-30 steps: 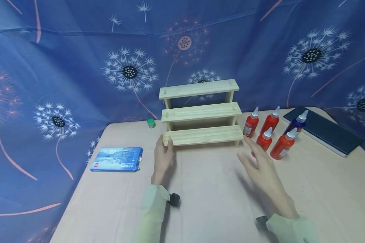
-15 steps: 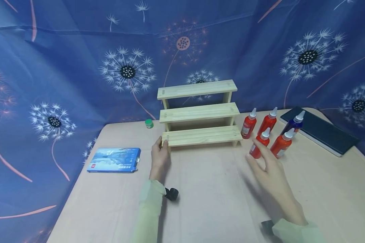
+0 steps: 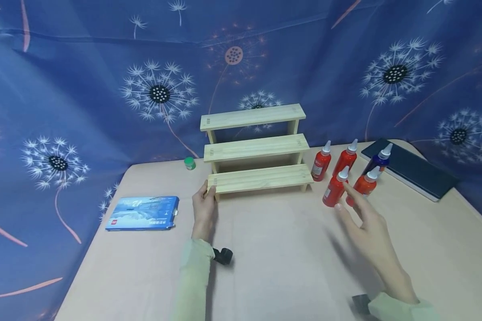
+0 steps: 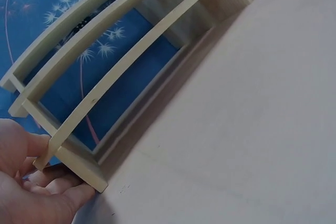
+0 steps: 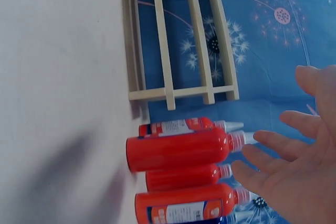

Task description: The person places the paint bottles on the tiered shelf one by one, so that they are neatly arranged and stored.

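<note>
A blue dandelion-print cloth [image 3: 104, 80] hung behind a pale table [image 3: 273, 254]. Near the table's back edge stood a three-step wooden stand [image 3: 257, 148], its long axis running left to right, the right end slightly farther back; its planks stepped down toward the person, the lowest in front. Well to its right lay a dark book [image 3: 417, 170], slanting from the back edge toward the near right. To the left lay a flat blue box [image 3: 142, 213], its long side roughly left to right. The left hand [image 3: 204, 207] gripped the left end of the lowest plank — thumb above, fingers below beside the leg. The right hand [image 3: 369, 229] held its fingers extended and spread by the front bottles; whether a fingertip touched one, I cannot tell. Between stand and book stood five upright bottles, nozzles up: three red [image 3: 334, 192], one orange-red [image 3: 365, 185] and one dark blue [image 3: 375, 166]. Smallest — a green jar [image 3: 190, 163] — sat left of the stand.
</note>
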`<state>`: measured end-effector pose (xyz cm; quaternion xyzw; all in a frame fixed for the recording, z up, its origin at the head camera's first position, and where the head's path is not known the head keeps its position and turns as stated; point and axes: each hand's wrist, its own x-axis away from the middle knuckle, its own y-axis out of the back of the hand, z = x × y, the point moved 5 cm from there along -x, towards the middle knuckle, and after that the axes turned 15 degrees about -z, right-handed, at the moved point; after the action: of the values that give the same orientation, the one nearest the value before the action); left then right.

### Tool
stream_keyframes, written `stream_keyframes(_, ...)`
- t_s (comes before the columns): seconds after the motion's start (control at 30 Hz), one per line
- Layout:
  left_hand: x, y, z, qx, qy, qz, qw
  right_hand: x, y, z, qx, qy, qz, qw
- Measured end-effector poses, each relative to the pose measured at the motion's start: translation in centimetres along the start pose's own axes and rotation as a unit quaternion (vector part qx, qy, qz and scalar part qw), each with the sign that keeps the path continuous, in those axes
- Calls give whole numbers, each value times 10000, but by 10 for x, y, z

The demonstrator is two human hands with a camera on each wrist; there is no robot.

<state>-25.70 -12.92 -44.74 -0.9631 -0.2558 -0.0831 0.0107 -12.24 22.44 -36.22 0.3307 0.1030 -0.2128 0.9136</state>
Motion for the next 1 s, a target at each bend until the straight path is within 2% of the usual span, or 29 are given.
stream_keyframes(0.23, -3, 12, 1, 123, 280, -72, 9995, 1, 2, -12, -51, -182, -156, 9997)
stream_keyframes(0.67, -4, 4, 1, 167, 343, 77, 9992, -7, 21, -47, -26, -1073, -651, 9921)
stream_keyframes(0.73, -4, 3, 1, 174, 347, 84, 9992, -10, 22, -59, -9, -1204, -751, 9899)
stream_keyframes(1.0, -2, 0, 4, 196, 373, 209, 9989, -28, 18, -135, 146, -1355, -1081, 9847)
